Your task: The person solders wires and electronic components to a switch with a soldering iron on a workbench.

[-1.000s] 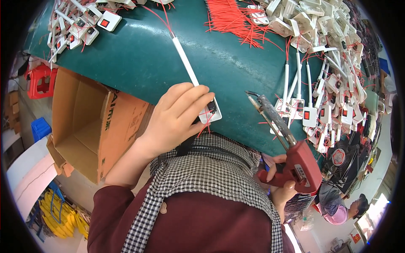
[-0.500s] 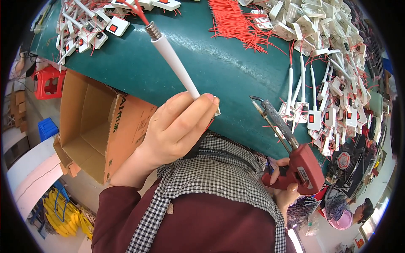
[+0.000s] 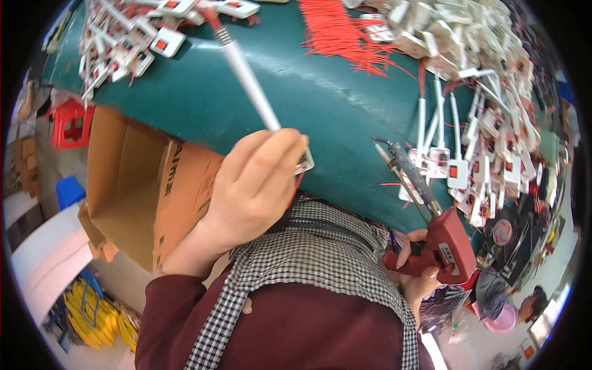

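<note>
My left hand [image 3: 246, 185] is closed on a white tube-shaped lamp piece [image 3: 251, 85] above the green table. Red wires and a metal spring stick out of its far end, slanting up to the left. Below my fingertips a corner of its small white housing [image 3: 304, 163] shows; the rest is hidden by the hand. At the right, my right hand [image 3: 420, 286] grips a dark red soldering gun [image 3: 449, 246] by its handle. The gun's tip points up and left over the table edge, apart from the tube.
Red cut wires [image 3: 342, 37] lie in a bundle on the green table [image 3: 203, 92]. Similar white pieces with red switches [image 3: 457, 174] are heaped at the right, others [image 3: 166, 43] at the far left. An open cardboard box [image 3: 126, 191] stands left. Another person [image 3: 501, 314] is at far right.
My left hand has shifted slightly left with the tube, and more of the white housing shows beneath its fingers. The soldering gun's tip has moved a little to the right.
</note>
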